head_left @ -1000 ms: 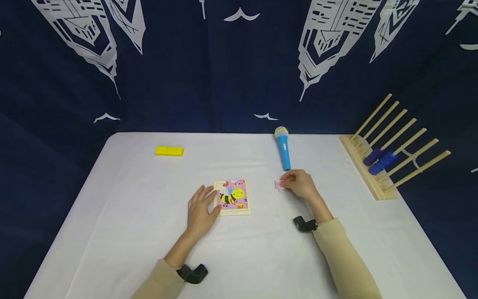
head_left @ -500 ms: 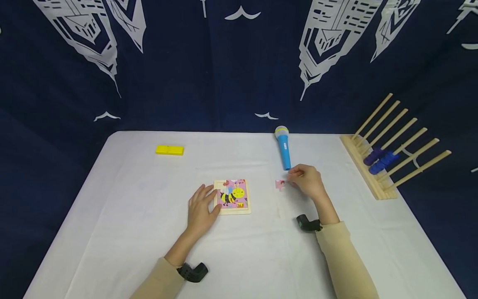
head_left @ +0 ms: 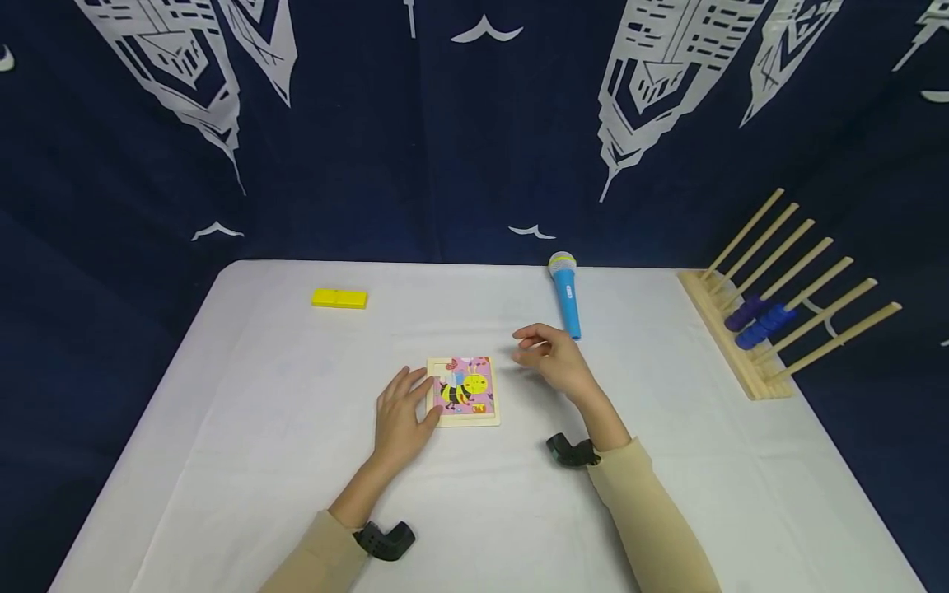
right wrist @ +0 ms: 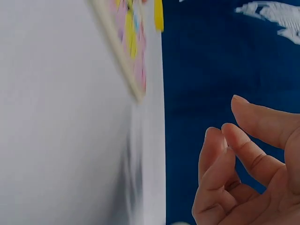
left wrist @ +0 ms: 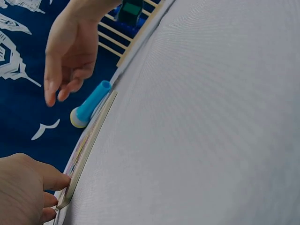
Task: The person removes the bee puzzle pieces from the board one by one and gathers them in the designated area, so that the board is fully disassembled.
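Observation:
A square wooden jigsaw puzzle (head_left: 463, 389) with a bee on pink lies flat in its pale tray. At the tray's left edge my left hand (head_left: 403, 416) rests with fingers extended, its thumb near the lower left corner; the left wrist view has the thumb (left wrist: 58, 179) touching the tray's side. My right hand (head_left: 554, 360) hovers right of the puzzle, fingers loosely bent. Nothing shows between its fingers (right wrist: 255, 154) in the right wrist view. The small pink puzzle piece seen earlier is out of sight.
A blue toy microphone (head_left: 567, 301) lies just beyond my right hand. Yellow blocks (head_left: 338, 299) sit at the back left. On the right stands a wooden peg rack (head_left: 730, 354) with blue and purple beads. A dark patterned curtain (head_left: 334, 165) hangs behind the white table (head_left: 245, 395).
My right hand drew back right from the pink piece without it, then moved left toward the puzzle. The piece, visible half a second ago, no longer shows. My left hand stayed put.

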Tool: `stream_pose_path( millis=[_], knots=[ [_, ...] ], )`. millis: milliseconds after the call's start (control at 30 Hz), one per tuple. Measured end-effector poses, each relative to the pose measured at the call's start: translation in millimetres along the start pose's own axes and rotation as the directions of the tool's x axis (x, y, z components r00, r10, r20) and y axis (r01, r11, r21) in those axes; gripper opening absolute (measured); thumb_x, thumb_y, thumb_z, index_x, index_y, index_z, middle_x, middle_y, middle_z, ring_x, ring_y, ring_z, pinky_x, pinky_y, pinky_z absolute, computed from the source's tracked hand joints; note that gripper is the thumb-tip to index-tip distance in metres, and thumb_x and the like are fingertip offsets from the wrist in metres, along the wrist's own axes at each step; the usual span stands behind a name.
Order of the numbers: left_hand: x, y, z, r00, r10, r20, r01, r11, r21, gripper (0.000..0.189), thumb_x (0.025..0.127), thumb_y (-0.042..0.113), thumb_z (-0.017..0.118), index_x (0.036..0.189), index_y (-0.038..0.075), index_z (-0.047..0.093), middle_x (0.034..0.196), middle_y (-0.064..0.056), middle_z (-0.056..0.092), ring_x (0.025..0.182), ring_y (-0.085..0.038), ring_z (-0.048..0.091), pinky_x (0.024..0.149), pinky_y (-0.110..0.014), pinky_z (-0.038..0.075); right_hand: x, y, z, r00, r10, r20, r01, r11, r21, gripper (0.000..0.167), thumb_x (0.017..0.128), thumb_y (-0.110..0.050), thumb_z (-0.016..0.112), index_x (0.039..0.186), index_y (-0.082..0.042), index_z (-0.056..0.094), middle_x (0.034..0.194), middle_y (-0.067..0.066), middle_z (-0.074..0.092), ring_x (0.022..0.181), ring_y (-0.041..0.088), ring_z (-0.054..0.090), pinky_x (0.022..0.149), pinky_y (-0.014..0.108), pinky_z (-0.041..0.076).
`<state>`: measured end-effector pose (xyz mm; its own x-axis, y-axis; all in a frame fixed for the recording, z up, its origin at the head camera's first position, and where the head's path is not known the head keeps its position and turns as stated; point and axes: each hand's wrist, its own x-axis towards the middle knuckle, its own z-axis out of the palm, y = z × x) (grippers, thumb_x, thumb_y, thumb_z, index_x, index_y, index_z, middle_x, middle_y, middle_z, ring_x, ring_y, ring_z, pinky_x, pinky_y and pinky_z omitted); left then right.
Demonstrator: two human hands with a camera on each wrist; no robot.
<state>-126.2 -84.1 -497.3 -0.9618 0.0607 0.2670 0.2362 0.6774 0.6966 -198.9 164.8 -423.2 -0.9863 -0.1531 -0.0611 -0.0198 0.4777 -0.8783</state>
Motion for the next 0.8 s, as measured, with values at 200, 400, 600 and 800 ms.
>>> stream_pose_path(
  millis=[200, 400, 600, 800],
  knots=[
    [-0.2, 0.6, 0.4, 1.0, -0.006, 0.008, 0.006, 1.0, 0.003, 0.049, 0.081, 0.013, 0.074, 0.125, -0.004, 0.062, 0.141, -0.016, 0.054, 0.141, -0.037, 0.034, 0.112, -0.057, 0.025, 11.4, -15, 31, 0.996, -0.048, 0.069, 0.048, 0.999, 0.003, 0.037, 0.084, -0.007, 0.073, 0.12, -0.002, 0.064, 0.115, 0.02, 0.062, 0.085, 0.023, 0.056, 0.068, 0.026, 0.046],
    [-0.6, 0.6, 0.8, 1.0, -0.006, 0.004, 0.006, 1.0, 0.008, 0.048, 0.081, 0.013, 0.073, 0.125, -0.003, 0.063, 0.14, -0.016, 0.055, 0.141, -0.037, 0.035, 0.112, -0.057, 0.026, 17.6, -22, 53, 0.992, -0.069, 0.105, 0.067, 0.997, 0.026, 0.039, 0.083, -0.008, 0.073, 0.121, -0.004, 0.064, 0.118, 0.018, 0.061, 0.086, 0.023, 0.056, 0.065, 0.025, 0.048],
    [-0.6, -0.4, 1.0, 1.0, -0.003, 0.002, 0.003, 1.0, 0.018, 0.048, 0.082, 0.013, 0.074, 0.125, -0.003, 0.063, 0.141, -0.015, 0.054, 0.141, -0.036, 0.035, 0.112, -0.057, 0.026, 18.2, -17, 62, 0.99, -0.073, 0.122, 0.07, 0.997, 0.029, 0.038, 0.083, -0.005, 0.072, 0.12, -0.004, 0.064, 0.116, 0.018, 0.061, 0.077, 0.018, 0.053, 0.061, 0.023, 0.046],
    [0.8, -2.1, 1.0, 0.999, 0.027, -0.02, -0.026, 0.999, 0.039, 0.047, 0.08, 0.012, 0.075, 0.123, -0.003, 0.064, 0.138, -0.016, 0.056, 0.139, -0.038, 0.037, 0.109, -0.059, 0.029, 19.7, -12, 66, 0.991, -0.072, 0.117, 0.067, 0.997, 0.043, 0.037, 0.082, -0.006, 0.073, 0.118, -0.004, 0.065, 0.112, 0.017, 0.06, 0.071, 0.017, 0.05, 0.055, 0.021, 0.043]
  ],
)
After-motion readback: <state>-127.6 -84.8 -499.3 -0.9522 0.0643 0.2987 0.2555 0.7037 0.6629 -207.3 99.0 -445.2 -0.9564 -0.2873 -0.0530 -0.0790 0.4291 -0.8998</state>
